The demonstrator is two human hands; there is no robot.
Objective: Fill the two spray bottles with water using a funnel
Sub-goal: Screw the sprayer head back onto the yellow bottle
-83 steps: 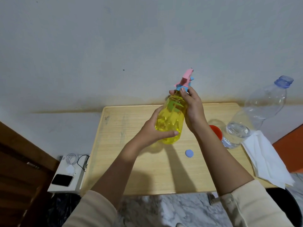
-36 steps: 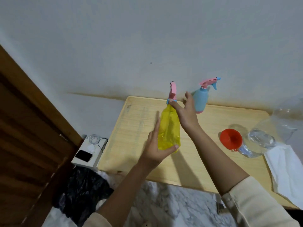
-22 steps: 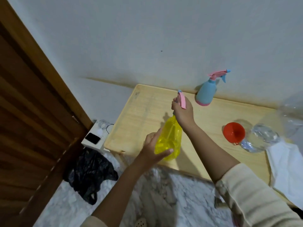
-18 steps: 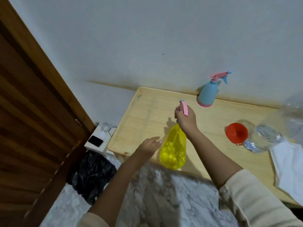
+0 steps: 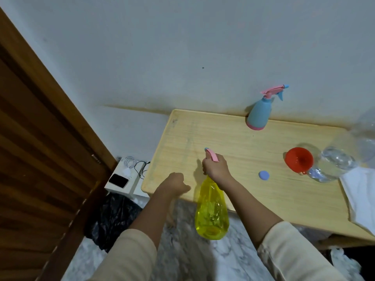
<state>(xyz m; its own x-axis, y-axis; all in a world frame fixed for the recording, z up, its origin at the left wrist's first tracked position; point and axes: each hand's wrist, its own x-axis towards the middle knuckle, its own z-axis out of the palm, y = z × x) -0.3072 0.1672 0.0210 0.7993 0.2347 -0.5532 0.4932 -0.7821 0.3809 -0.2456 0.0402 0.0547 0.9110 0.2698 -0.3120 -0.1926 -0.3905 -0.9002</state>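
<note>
My right hand point(image 5: 216, 169) grips the pink spray head of the yellow spray bottle point(image 5: 212, 211), which hangs off the table's front edge over the floor. My left hand point(image 5: 175, 184) is curled in a loose fist beside it, holding nothing. The blue spray bottle point(image 5: 259, 112) stands upright at the back of the wooden table point(image 5: 233, 138), against the wall. A red funnel point(image 5: 299, 160) lies on the table to the right, next to a large clear water bottle point(image 5: 341, 157) lying on its side. A small blue cap point(image 5: 263, 175) sits on the table.
A white cloth point(image 5: 361, 195) lies at the table's right edge. Left of the table is a white box point(image 5: 121, 189) with a phone and cables on it, and a black bag point(image 5: 113, 218) on the marble floor. A wooden door point(image 5: 40, 159) fills the left side.
My left hand has let go of the yellow bottle and closed into a fist. My right hand has lowered the bottle toward me, past the table's front edge. The view has turned left.
</note>
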